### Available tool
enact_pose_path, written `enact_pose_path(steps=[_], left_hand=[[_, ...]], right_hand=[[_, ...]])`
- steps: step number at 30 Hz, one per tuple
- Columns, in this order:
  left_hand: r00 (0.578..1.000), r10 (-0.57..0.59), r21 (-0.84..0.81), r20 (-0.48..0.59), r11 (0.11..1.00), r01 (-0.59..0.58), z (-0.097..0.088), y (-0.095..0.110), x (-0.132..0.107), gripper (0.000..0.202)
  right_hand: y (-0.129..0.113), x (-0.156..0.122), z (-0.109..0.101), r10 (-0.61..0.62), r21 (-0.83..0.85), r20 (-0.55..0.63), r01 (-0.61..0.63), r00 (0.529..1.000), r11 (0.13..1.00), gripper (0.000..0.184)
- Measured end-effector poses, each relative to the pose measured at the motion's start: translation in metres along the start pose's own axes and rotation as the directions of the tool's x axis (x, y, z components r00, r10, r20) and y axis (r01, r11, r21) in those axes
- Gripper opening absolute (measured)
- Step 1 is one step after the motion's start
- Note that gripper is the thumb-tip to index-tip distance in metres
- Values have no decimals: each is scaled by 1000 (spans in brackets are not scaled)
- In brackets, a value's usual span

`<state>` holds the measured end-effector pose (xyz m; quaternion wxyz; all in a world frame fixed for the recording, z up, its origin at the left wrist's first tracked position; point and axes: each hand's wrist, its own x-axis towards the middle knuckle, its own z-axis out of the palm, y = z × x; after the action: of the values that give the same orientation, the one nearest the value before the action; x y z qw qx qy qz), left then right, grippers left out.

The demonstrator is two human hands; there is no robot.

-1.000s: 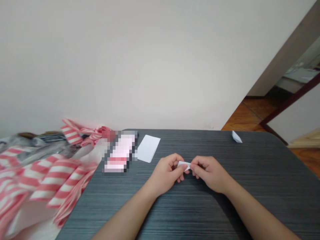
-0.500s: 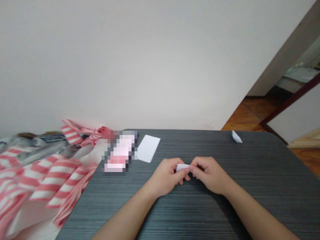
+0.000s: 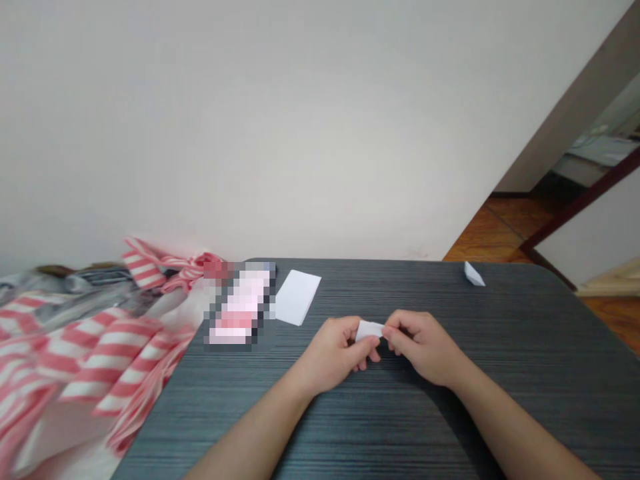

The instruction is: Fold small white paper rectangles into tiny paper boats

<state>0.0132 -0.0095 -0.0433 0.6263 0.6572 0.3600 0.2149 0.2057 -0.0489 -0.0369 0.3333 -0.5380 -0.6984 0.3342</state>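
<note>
Both hands meet over the middle of the dark tabletop (image 3: 500, 373). The left hand (image 3: 336, 353) and the right hand (image 3: 420, 347) each close their grip on a small folded white paper (image 3: 369, 329), pinching it from either end between thumb and fingertips, held just above the surface. Most of the paper is hidden behind the fingers, so its shape is hard to make out. A flat white sheet (image 3: 297, 297) lies near the left hand; a pixelated patch (image 3: 239, 305) beside it cannot be read.
</note>
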Motion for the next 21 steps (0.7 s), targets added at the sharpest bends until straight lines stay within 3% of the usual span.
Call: enact_pose_path(steps=[21], left_hand=[[1000, 3, 24, 22, 1000, -3, -2, -3, -1, 28]], right_hand=[[4, 0, 1, 58, 109, 1, -58, 998, 992, 26]])
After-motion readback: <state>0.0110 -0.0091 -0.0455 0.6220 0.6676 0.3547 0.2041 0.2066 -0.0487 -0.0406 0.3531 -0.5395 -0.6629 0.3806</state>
